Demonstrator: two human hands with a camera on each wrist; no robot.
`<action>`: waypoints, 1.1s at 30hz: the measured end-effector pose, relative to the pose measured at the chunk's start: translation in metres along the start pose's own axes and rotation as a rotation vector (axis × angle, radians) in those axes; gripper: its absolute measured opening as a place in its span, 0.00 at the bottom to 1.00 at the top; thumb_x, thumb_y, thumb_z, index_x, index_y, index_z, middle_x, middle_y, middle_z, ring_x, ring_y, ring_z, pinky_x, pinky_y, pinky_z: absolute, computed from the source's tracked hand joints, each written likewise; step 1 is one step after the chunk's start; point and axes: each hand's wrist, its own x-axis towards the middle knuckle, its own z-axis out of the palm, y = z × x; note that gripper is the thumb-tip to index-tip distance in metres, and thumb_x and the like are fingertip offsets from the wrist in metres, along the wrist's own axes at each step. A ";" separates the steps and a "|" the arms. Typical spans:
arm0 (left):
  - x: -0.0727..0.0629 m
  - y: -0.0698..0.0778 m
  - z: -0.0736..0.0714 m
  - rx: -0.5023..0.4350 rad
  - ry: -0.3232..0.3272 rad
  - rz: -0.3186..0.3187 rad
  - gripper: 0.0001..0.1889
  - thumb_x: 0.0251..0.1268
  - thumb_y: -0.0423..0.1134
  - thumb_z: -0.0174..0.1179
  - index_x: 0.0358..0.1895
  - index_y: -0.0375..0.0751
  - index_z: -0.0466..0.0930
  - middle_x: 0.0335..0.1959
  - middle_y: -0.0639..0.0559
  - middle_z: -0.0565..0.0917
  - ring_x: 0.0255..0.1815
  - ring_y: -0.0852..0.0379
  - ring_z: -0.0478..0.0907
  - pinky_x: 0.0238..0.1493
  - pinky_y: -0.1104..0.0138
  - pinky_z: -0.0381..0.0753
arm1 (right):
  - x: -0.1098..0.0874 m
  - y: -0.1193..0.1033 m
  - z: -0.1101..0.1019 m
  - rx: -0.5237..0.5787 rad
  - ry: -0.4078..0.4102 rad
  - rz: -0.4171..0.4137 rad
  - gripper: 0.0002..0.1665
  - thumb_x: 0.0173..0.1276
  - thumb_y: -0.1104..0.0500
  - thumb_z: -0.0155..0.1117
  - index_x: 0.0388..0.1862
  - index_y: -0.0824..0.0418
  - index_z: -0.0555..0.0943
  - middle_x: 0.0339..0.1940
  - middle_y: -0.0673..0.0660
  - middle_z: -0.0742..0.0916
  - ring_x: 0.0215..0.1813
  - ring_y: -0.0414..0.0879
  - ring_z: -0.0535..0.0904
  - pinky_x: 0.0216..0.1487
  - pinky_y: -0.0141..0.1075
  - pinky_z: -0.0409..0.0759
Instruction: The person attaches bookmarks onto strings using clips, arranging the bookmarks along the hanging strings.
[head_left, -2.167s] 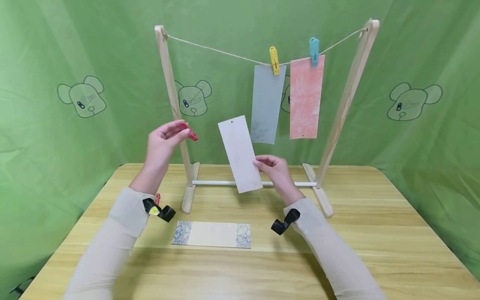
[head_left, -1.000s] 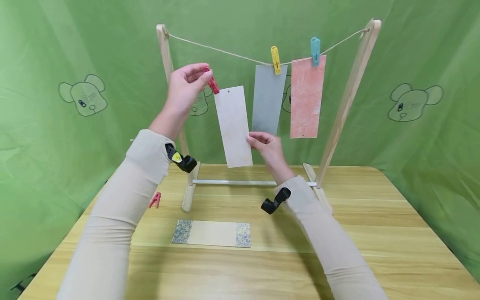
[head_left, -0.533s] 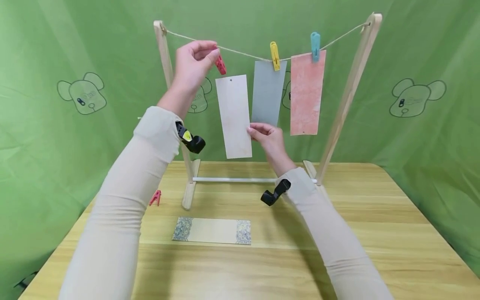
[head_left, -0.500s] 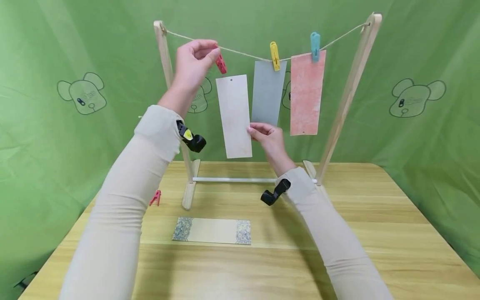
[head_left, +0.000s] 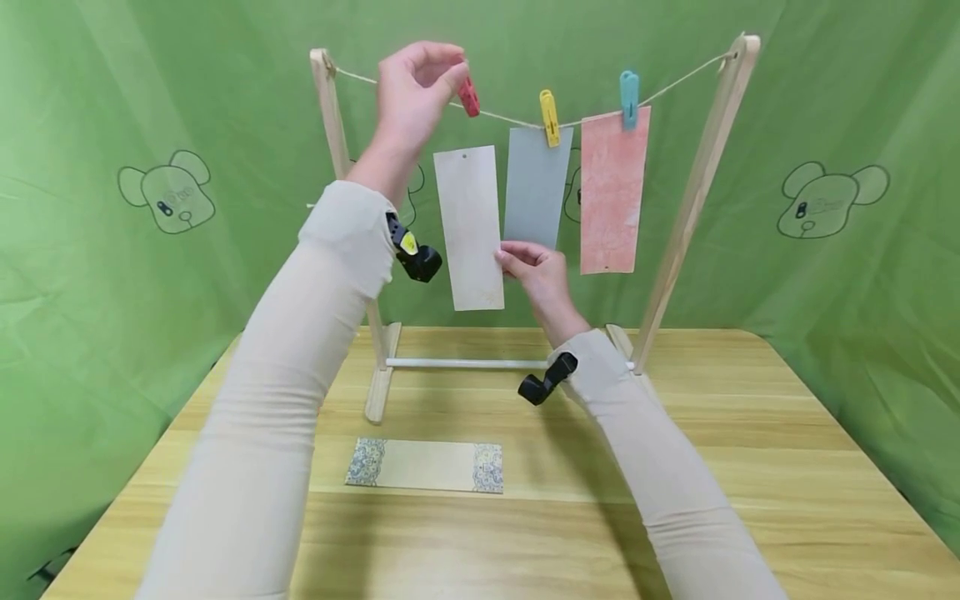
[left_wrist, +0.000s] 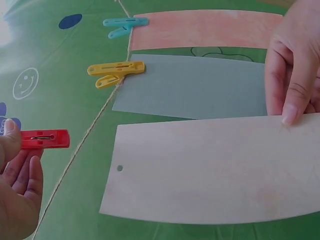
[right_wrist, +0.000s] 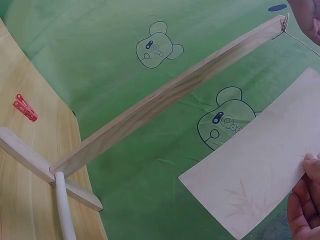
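Note:
Between thumb and fingers, my left hand (head_left: 420,92) pinches a red clothespin (head_left: 468,97) close to the string (head_left: 506,117). In the left wrist view the red clothespin (left_wrist: 46,139) is apart from the string. My right hand (head_left: 542,279) pinches the right edge of a pale card (head_left: 471,229) with a small hole near its top. The card is held upright, its top edge below the string. To its right hang a grey-blue card (head_left: 537,183) under a yellow clothespin (head_left: 550,118) and a pink card (head_left: 613,196) under a blue clothespin (head_left: 629,100).
A wooden frame (head_left: 693,204) with a white crossbar (head_left: 465,363) carries the string. A cream card with blue patterned ends (head_left: 427,465) lies on the table (head_left: 450,550). Another red clothespin (right_wrist: 25,107) lies on the table in the right wrist view.
My left hand has risen and moved right with the red clothespin, up to the string's height. My right hand has lifted the pale card and brought it more upright.

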 end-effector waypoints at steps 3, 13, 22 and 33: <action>0.003 0.000 0.005 0.018 0.035 -0.021 0.12 0.58 0.31 0.65 0.46 0.40 0.81 0.43 0.52 0.85 0.46 0.62 0.79 0.49 0.82 0.72 | 0.001 -0.001 0.001 0.002 0.004 0.001 0.16 0.59 0.66 0.69 0.45 0.72 0.81 0.28 0.51 0.87 0.28 0.37 0.81 0.44 0.37 0.84; 0.017 -0.009 0.018 0.095 0.120 -0.025 0.11 0.58 0.35 0.65 0.44 0.44 0.82 0.42 0.55 0.85 0.44 0.63 0.79 0.46 0.82 0.73 | 0.004 0.000 -0.001 0.033 0.037 0.000 0.12 0.57 0.67 0.70 0.41 0.69 0.83 0.27 0.50 0.87 0.28 0.37 0.81 0.42 0.36 0.84; 0.017 -0.016 0.021 0.121 0.087 -0.048 0.11 0.57 0.36 0.65 0.44 0.44 0.82 0.42 0.55 0.85 0.44 0.63 0.78 0.48 0.81 0.72 | 0.007 -0.001 -0.001 0.034 0.049 0.003 0.12 0.56 0.67 0.70 0.40 0.68 0.83 0.29 0.52 0.88 0.28 0.37 0.81 0.43 0.36 0.84; 0.014 -0.018 0.019 0.168 0.050 -0.111 0.12 0.59 0.37 0.64 0.46 0.45 0.82 0.43 0.56 0.85 0.45 0.63 0.78 0.53 0.79 0.70 | 0.009 -0.001 0.002 0.057 0.063 -0.005 0.07 0.57 0.68 0.69 0.36 0.64 0.85 0.25 0.48 0.87 0.29 0.37 0.82 0.40 0.31 0.84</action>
